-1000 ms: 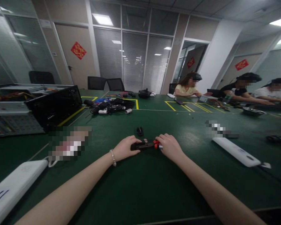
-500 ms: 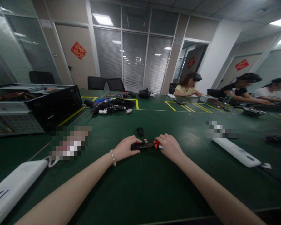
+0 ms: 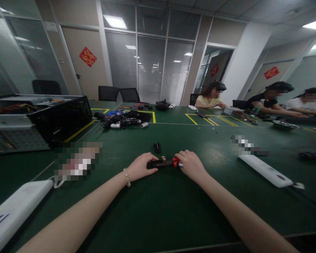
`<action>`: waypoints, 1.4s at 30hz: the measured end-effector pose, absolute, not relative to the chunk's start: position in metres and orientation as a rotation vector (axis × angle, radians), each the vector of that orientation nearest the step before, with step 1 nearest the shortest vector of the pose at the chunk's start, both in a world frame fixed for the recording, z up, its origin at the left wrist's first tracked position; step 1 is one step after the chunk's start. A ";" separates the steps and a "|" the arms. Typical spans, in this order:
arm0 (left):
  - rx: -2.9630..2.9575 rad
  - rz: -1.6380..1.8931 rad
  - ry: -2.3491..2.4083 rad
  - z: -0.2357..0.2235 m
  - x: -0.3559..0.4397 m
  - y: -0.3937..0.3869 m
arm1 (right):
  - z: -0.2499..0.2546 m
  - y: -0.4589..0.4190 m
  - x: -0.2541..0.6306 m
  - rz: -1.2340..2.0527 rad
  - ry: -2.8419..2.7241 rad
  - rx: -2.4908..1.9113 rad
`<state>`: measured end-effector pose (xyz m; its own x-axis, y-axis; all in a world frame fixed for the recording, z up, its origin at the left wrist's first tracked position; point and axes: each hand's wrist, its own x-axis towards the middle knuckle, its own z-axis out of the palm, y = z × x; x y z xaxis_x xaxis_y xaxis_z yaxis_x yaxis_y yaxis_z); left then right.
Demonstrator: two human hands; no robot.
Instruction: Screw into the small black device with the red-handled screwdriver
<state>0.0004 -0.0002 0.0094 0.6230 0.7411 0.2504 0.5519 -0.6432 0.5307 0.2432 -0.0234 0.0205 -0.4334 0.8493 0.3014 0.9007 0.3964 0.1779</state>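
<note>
Red-handled, dark metal pliers (image 3: 166, 163) are held just below frame centre by the right hand (image 3: 191, 166), long axis left-right, nose at the black oblong piece (image 3: 151, 164) pinched by the left hand (image 3: 141, 167).

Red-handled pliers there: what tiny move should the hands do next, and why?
Perhaps the right hand should gently squeeze the pliers while the left hand steadies the black piece. Why: the pliers' nose points at that piece, and the left hand holds its end. Whether the jaws grip it is too small to tell.
</note>
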 end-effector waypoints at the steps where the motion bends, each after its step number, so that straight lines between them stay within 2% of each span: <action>1: 2.445 0.640 1.030 0.009 0.000 0.000 | 0.020 -0.023 0.243 -0.475 -2.485 -1.574; 42: 2.440 0.589 1.055 0.015 0.001 -0.003 | 0.021 -0.025 0.242 -0.438 -2.493 -1.621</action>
